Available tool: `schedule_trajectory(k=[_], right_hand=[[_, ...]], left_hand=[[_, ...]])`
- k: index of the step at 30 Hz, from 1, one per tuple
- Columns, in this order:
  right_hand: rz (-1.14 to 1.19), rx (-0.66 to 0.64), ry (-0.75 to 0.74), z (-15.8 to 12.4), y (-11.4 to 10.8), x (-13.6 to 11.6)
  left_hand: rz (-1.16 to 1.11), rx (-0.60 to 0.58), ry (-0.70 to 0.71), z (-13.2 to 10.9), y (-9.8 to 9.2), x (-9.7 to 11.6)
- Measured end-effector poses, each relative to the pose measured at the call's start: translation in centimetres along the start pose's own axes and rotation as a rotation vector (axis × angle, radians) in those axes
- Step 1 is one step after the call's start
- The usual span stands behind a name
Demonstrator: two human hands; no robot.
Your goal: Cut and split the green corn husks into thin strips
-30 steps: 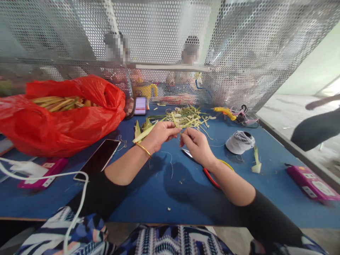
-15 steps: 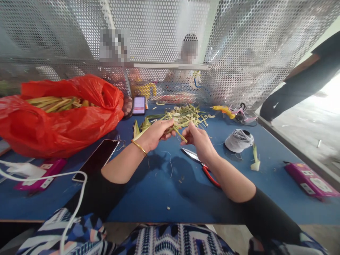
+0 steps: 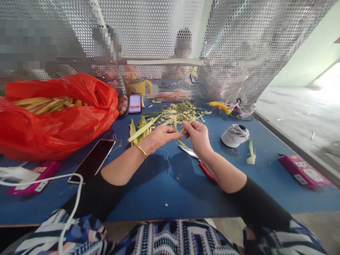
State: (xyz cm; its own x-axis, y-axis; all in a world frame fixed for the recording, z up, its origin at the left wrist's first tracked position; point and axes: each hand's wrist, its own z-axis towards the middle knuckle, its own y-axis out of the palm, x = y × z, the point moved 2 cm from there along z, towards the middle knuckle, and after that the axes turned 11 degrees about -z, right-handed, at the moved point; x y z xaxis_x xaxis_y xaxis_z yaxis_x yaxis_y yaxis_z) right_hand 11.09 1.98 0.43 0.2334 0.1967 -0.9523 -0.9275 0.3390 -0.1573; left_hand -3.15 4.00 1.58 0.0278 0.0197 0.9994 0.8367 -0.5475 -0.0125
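Note:
My left hand (image 3: 160, 137) pinches narrow yellow-green leaf strips (image 3: 175, 122) between thumb and fingers. Close beside it, my right hand (image 3: 198, 136) is closed on a strip too; the strips cross in the small gap between the hands. One strip end hangs down above the scissors (image 3: 204, 169), which lie with red handles partly behind my right wrist. Wider folded leaf pieces (image 3: 143, 131) rest just beyond my left wrist. Behind both hands spreads a heap of leaf trimmings (image 3: 180, 110).
At left stand a red plastic bag (image 3: 66, 131) of leaf strips and a dark phone (image 3: 92, 159). To the right are a white thread spool (image 3: 235, 136), a leaf scrap (image 3: 251, 156) and a purple power strip (image 3: 304, 171). A perforated metal screen (image 3: 154, 32) closes the back; people sit behind it.
The strips have shifted between my fingers, and one now points upward. My right hand has come nearer to my left. The view has turned slightly; the person at far right has left view.

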Motion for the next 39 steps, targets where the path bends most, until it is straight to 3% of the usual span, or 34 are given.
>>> schedule_trajectory(k=[4,8,11,13,15,18,22,25,28,31,33,35,39], right_hand=[[-0.166,-0.060,-0.077,1.0,-1.0,0.0],[-0.530,0.094,-0.323,1.2,-2.4,-1.2],[-0.715,-0.036,-0.413,0.6,-2.0,-1.6],[-0.709,-0.160,-0.363,0.2,-1.4,-1.5],[-0.647,-0.200,-0.290,0.1,-0.9,-1.2],[-0.574,-0.151,-0.274,0.0,-0.7,-1.1],[-0.569,-0.080,-0.365,-0.4,-0.3,-1.0],[-0.581,-0.055,-0.396,-0.7,-0.1,-1.0],[-0.576,-0.068,-0.418,-0.3,-0.6,-1.1],[-0.558,0.084,-0.426,0.7,-1.8,-1.3],[-0.495,0.252,-0.347,1.4,-2.6,-1.0],[-0.333,0.263,-0.159,2.0,-2.8,-0.3],[0.077,-0.106,0.238,1.7,-1.4,0.8]], left_hand=[[0.040,0.029,-0.006,0.0,0.0,-0.1],[0.113,0.052,0.026,0.0,0.2,-0.4],[0.185,0.078,0.052,0.1,0.4,-0.6],[0.256,0.093,0.063,0.0,0.6,-0.7],[0.323,0.107,0.079,0.0,0.8,-0.7],[0.408,0.102,0.110,-0.2,1.0,-0.6],[0.492,0.004,0.130,-0.3,1.1,-0.3],[0.443,-0.050,0.099,-0.3,1.2,-0.4],[0.245,-0.007,0.039,-0.3,1.3,-0.6],[-0.024,0.068,-0.020,-0.2,1.3,-0.7],[-0.158,0.103,-0.060,-0.1,1.2,-0.8],[-0.245,0.129,-0.092,0.0,1.0,-0.8],[-0.284,0.172,-0.117,0.1,0.7,-0.8]])
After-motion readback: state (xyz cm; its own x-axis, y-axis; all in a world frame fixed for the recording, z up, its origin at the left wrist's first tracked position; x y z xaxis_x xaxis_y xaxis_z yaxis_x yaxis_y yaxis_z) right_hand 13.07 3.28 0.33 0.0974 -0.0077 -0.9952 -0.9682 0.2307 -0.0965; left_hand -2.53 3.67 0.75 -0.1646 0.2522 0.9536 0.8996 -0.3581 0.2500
